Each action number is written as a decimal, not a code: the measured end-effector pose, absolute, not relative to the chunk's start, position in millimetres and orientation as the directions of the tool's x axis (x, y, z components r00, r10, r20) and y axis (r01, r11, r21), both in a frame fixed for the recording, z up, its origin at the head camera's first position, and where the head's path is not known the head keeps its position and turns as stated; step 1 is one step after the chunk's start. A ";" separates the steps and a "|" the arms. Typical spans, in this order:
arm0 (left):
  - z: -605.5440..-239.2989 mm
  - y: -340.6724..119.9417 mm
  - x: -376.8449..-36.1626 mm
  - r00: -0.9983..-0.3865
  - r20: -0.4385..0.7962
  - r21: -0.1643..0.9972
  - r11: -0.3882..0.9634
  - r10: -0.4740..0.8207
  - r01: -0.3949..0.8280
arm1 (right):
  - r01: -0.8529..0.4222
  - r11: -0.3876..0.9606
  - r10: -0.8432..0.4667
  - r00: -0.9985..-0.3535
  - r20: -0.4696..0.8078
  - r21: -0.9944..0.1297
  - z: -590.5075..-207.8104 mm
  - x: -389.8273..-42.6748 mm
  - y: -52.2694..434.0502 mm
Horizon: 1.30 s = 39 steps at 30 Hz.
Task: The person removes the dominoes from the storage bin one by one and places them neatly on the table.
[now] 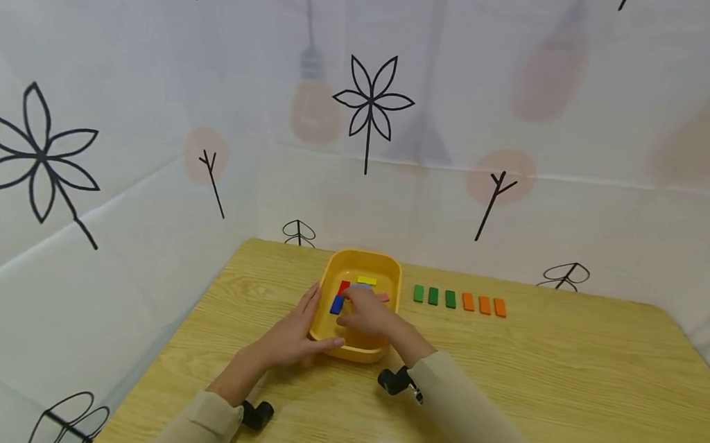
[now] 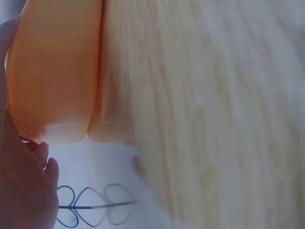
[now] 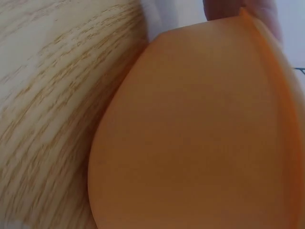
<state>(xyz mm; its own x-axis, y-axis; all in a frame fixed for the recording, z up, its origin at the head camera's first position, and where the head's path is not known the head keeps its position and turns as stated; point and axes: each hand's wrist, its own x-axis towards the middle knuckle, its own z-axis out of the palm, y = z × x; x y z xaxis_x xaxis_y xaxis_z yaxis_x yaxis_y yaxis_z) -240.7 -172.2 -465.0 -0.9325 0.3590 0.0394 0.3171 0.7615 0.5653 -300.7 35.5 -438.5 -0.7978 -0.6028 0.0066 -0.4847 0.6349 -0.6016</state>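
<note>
A yellow plastic tub [image 1: 353, 353] stands on the table with several small flat blocks inside. Among them show a red block [image 1: 343, 288], a dark blue block [image 1: 337, 305], a yellow block [image 1: 366, 280], a light blue block [image 1: 360, 286] and a pink block [image 1: 383, 297]. My left hand [image 1: 290, 334] rests against the tub's near left corner, fingers straight along its left side and thumb spread at the front rim. Inside the tub, my right hand [image 1: 368, 311] reaches down over the blocks, thumb and index finger apart. Its other fingers are partly hidden.
To the right of the tub lies a row of green blocks [image 1: 433, 296] and orange blocks [image 1: 485, 305]. The wooden table [image 1: 567, 391] backs onto a white patterned curtain [image 1: 431, 207]. Dark wrist cameras hang beneath both sleeves.
</note>
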 end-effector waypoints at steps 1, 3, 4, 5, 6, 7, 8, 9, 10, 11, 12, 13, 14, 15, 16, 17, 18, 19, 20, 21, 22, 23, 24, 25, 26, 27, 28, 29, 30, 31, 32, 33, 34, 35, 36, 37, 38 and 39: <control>-465.3 -171.9 -240.7 -0.932 0.043 0.566 0.759 0.361 0.320 | -0.476 0.643 -0.598 -0.802 -0.004 -0.601 -439.6 -301.5 34.0; -465.7 -171.3 -240.9 -0.931 0.046 0.566 0.758 0.363 0.324 | -0.464 0.656 -0.588 -0.808 -0.018 -0.595 -441.6 -303.0 31.9; -465.8 -171.1 -241.0 -0.931 0.047 0.566 0.758 0.363 0.324 | -0.462 0.660 -0.585 -0.811 -0.019 -0.592 -442.5 -304.1 31.0; -465.9 -171.0 -241.1 -0.931 0.047 0.568 0.757 0.363 0.323 | -0.459 0.662 -0.582 -0.813 -0.021 -0.592 -443.1 -305.0 30.3; -466.0 -171.0 -241.2 -0.931 0.045 0.567 0.758 0.362 0.322 | -0.460 0.665 -0.581 -0.814 -0.020 -0.588 -444.1 -306.2 29.5; -466.2 -171.1 -241.3 -0.932 0.045 0.566 0.760 0.361 0.321 | -0.460 0.668 -0.578 -0.816 -0.018 -0.586 -444.9 -307.4 28.9; -466.3 -171.3 -241.6 -0.932 0.044 0.565 0.761 0.359 0.320 | -0.453 0.667 -0.573 -0.819 -0.019 -0.592 -445.5 -308.4 28.2; -466.6 -171.5 -241.9 -0.933 0.046 0.564 0.761 0.358 0.320 | -0.446 0.666 -0.568 -0.823 -0.019 -0.598 -446.2 -309.4 27.7; -466.4 -171.5 -242.2 -0.933 0.046 0.562 0.762 0.357 0.320 | -0.435 0.665 -0.561 -0.827 -0.023 -0.607 -446.4 -310.0 27.5; -466.1 -171.2 -242.4 -0.933 0.048 0.564 0.761 0.357 0.321 | -0.427 0.665 -0.555 -0.832 -0.023 -0.612 -446.8 -310.7 27.3; -465.5 -171.0 -242.5 -0.932 0.049 0.563 0.761 0.358 0.322 | -0.429 0.665 -0.551 -0.834 -0.014 -0.612 -447.8 -312.0 26.5; -465.1 -170.7 -242.7 -0.932 0.051 0.564 0.760 0.360 0.324 | -0.422 0.666 -0.543 -0.840 -0.012 -0.615 -448.1 -312.8 25.5; -464.7 -170.5 -242.8 -0.931 0.052 0.565 0.758 0.362 0.326 | -0.417 0.668 -0.537 -0.844 -0.011 -0.617 -448.7 -313.6 24.5; -464.4 -170.4 -242.8 -0.929 0.054 0.566 0.756 0.365 0.329 | -0.420 0.669 -0.534 -0.845 -0.003 -0.613 -449.7 -314.4 23.2; -463.9 -170.1 -242.7 -0.929 0.054 0.568 0.754 0.367 0.331 | -0.424 0.671 -0.532 -0.847 0.004 -0.608 -451.2 -315.4 21.7; -463.6 -169.9 -242.5 -0.928 0.055 0.569 0.752 0.369 0.333 | -0.435 0.675 -0.532 -0.847 0.015 -0.595 -452.8 -316.5 20.0; -463.6 -169.9 -242.2 -0.927 0.052 0.568 0.753 0.371 0.333 | -0.436 0.682 -0.529 -0.849 0.017 -0.588 -453.8 -316.6 18.6; -463.7 -170.0 -242.0 -0.927 0.050 0.568 0.753 0.372 0.333 | -0.433 0.688 -0.525 -0.851 0.013 -0.582 -454.6 -316.2 17.5; -463.7 -170.1 -241.6 -0.927 0.046 0.568 0.754 0.373 0.331 | -0.439 0.692 -0.527 -0.850 0.014 -0.573 -455.5 -316.0 16.7; -463.7 -170.2 -241.2 -0.927 0.041 0.568 0.755 0.372 0.328 | -0.444 0.695 -0.529 -0.849 0.016 -0.566 -456.2 -315.6 15.8; -463.6 -170.3 -240.8 -0.928 0.037 0.568 0.756 0.371 0.325 | -0.443 0.699 -0.527 -0.849 0.013 -0.561 -456.5 -314.9 15.0; -463.5 -170.4 -240.4 -0.929 0.031 0.568 0.758 0.369 0.320 | -0.442 0.705 -0.526 -0.850 0.009 -0.554 -456.4 -314.1 14.5; -463.4 -170.6 -240.2 -0.930 0.028 0.569 0.759 0.368 0.317 | -0.443 0.710 -0.526 -0.851 0.006 -0.548 -456.3 -313.5 14.2; -463.1 -170.5 -239.8 -0.930 0.026 0.570 0.759 0.366 0.315 | -0.448 0.714 -0.528 -0.849 0.007 -0.538 -456.3 -313.3 14.1; -462.9 -170.4 -239.5 -0.931 0.027 0.571 0.758 0.365 0.314 | -0.453 0.717 -0.530 -0.848 0.008 -0.529 -456.0 -312.7 14.3; -462.8 -170.2 -239.3 -0.931 0.027 0.571 0.758 0.365 0.314 | -0.456 0.721 -0.531 -0.848 0.008 -0.522 -455.8 -312.3 14.5; -462.7 -170.1 -239.1 -0.930 0.028 0.571 0.758 0.366 0.315 | -0.460 0.723 -0.532 -0.847 0.009 -0.516 -455.7 -312.0 15.0; -462.9 -169.9 -239.0 -0.930 0.028 0.570 0.758 0.367 0.316 | -0.468 0.721 -0.538 -0.843 0.013 -0.511 -455.7 -312.0 15.8; -462.9 -169.8 -238.9 -0.929 0.028 0.572 0.756 0.368 0.317 | -0.476 0.715 -0.544 -0.839 0.019 -0.511 -455.0 -311.6 16.8; -463.1 -169.7 -238.7 -0.929 0.025 0.570 0.758 0.370 0.317 | -0.480 0.709 -0.549 -0.836 0.024 -0.516 -453.9 -310.8 18.2; -463.1 -169.6 -238.5 -0.928 0.024 0.571 0.757 0.371 0.317 | -0.481 0.702 -0.551 -0.834 0.028 -0.525 -452.2 -309.9 19.7; -463.2 -169.6 -238.4 -0.929 0.020 0.570 0.759 0.371 0.315 | -0.486 0.692 -0.554 -0.832 0.039 -0.534 -449.9 -309.0 21.4; -463.3 -169.6 -238.3 -0.929 0.020 0.569 0.760 0.370 0.315 | -0.490 0.681 -0.555 -0.830 0.053 -0.545 -447.0 -308.1 23.4; -463.4 -169.8 -238.2 -0.929 0.021 0.571 0.759 0.369 0.315 | -0.495 0.668 -0.557 -0.828 0.068 -0.556 -443.4 -307.1 25.8; -463.2 -170.0 -238.2 -0.929 0.021 0.570 0.759 0.369 0.314 | -0.496 0.657 -0.555 -0.828 0.081 -0.568 -439.2 -305.8 28.4; -463.2 -170.2 -238.3 -0.930 0.022 0.568 0.761 0.367 0.314 | -0.501 0.645 -0.555 -0.826 0.098 -0.577 -435.0 -304.8 31.3; -463.4 -170.6 -238.6 -0.931 0.025 0.567 0.761 0.365 0.314 | -0.507 0.633 -0.554 -0.824 0.116 -0.585 -430.3 -303.6 34.4; -463.5 -171.1 -239.0 -0.932 0.027 0.565 0.763 0.363 0.314 | -0.514 0.622 -0.555 -0.822 0.131 -0.591 -425.7 -302.3 37.9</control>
